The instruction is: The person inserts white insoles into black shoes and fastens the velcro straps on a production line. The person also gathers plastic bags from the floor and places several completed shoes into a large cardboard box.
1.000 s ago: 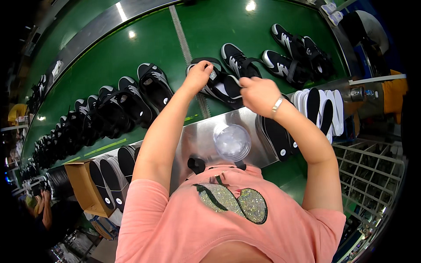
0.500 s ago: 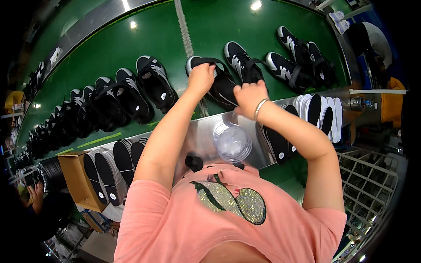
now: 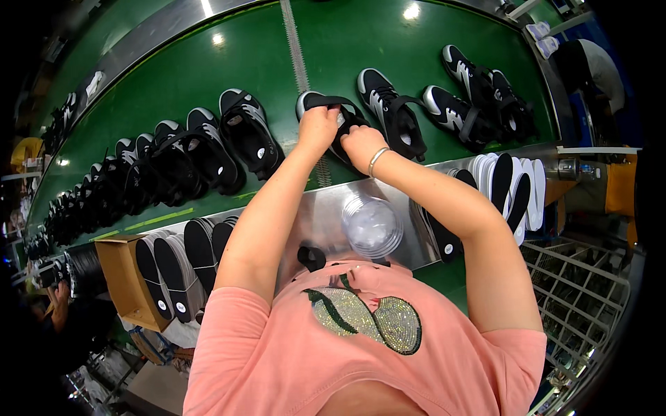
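Note:
A black sneaker [image 3: 351,119] with a silver toe lies on the green work surface in front of me, its strap raised in a loop. My left hand [image 3: 319,129] is closed on the strap and tongue area near the toe. Over the shoe's opening, my right hand [image 3: 363,147], with a bracelet at its wrist, has its fingers curled in against the shoe; whatever they grip is hidden. Just right of it stands another black sneaker [image 3: 402,132]. To the left, a further sneaker [image 3: 251,132] shows a white round sticker inside.
A clear round plastic container [image 3: 373,227] rests on the metal ledge by my body. Insole stacks [image 3: 182,277] stand at left beside an open cardboard box [image 3: 125,281]; more insoles [image 3: 501,184] stand at right. Several sneakers form a row at far left. A wire rack [image 3: 579,291] is at right.
My right hand has moved left and slightly down, from the sneaker's heel side to its opening, with fingers now curled in. The left hand keeps its hold.

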Tool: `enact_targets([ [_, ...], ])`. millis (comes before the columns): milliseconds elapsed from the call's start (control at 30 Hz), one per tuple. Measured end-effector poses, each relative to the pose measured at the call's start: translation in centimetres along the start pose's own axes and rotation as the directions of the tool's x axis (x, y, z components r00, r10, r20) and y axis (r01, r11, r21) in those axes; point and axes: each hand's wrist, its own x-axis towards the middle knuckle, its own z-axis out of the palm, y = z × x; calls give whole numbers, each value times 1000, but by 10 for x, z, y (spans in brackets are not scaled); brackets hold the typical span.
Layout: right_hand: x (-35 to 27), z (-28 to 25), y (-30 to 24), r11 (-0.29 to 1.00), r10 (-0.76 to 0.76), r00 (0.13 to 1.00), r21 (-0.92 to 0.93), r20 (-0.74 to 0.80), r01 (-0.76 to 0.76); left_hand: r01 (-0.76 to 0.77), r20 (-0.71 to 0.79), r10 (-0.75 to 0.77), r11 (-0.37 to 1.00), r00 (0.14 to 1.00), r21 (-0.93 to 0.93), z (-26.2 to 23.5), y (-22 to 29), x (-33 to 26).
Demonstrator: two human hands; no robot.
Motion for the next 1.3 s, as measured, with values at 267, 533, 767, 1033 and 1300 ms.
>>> enact_targets([
  [267,44,-11,1,981,-57,777,-108,626,158,-49,-24,47,990,999,-129,-4,-4,-1],
  [533,31,-2,-6,976,82,886,-219,455,22,-106,-51,99,983,994,-150,-1,-10,2],
  [767,0,-37,-3,998,10,825,-58,566,27,-53,-56,45,985,997,-161,1,-13,0],
  [1033,-11,-14,12,989,-56,876,145,480,-16,-61,-52,53,982,997,-177,0,-3,-4],
  [1300,15,23,26,-237,319,891,937,324,-256,66,-62,-75,989,995,-129,6,13,-9],
])
